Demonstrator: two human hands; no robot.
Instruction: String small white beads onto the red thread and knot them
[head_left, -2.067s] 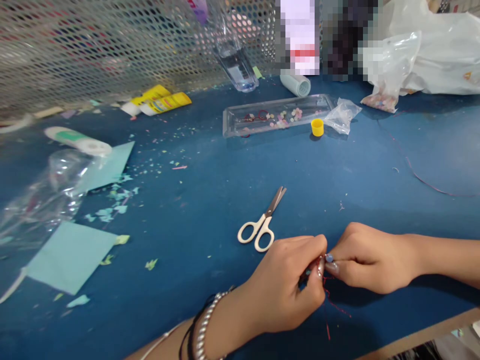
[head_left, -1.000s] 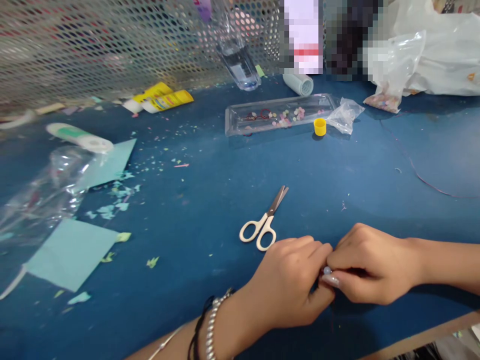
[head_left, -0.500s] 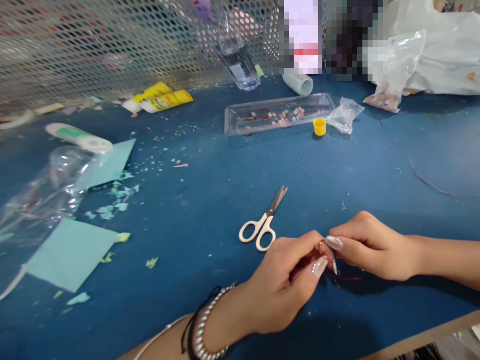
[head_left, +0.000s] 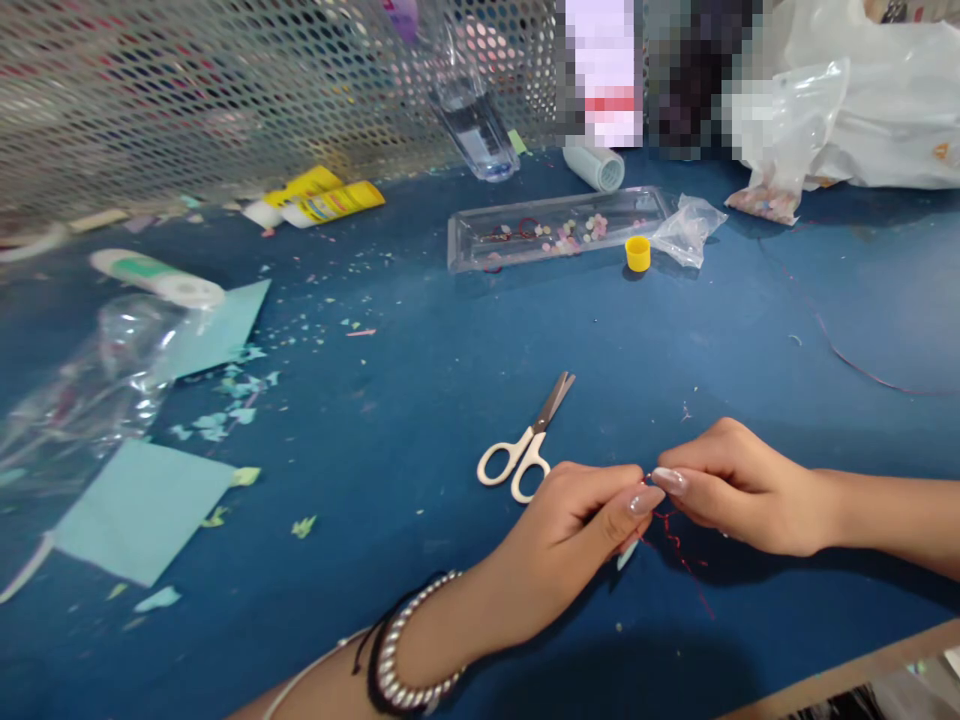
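Observation:
My left hand [head_left: 577, 525] and my right hand [head_left: 739, 490] meet fingertip to fingertip low on the blue table [head_left: 420, 390]. Both pinch a thin red thread [head_left: 679, 545] that trails down and right between them. A small pale bead-like piece [head_left: 627, 553] hangs under my left fingers. White-handled scissors [head_left: 523, 448] lie closed just left of my left hand, blades pointing up and right. My left wrist wears a beaded bracelet [head_left: 409, 675].
A clear tray [head_left: 555, 232] with small coloured beads lies at the back, with a yellow cap [head_left: 637, 253] beside it. Glue sticks [head_left: 322, 200], teal paper sheets [head_left: 142, 510], scraps and clear bags [head_left: 90, 390] cover the left. A perforated metal screen [head_left: 225, 90] backs the table. More red thread [head_left: 847, 355] lies right.
My hands have shifted slightly up from the table edge and drawn a little apart, fingertips still pinched on the thread. The small blue bead seen earlier between them no longer shows.

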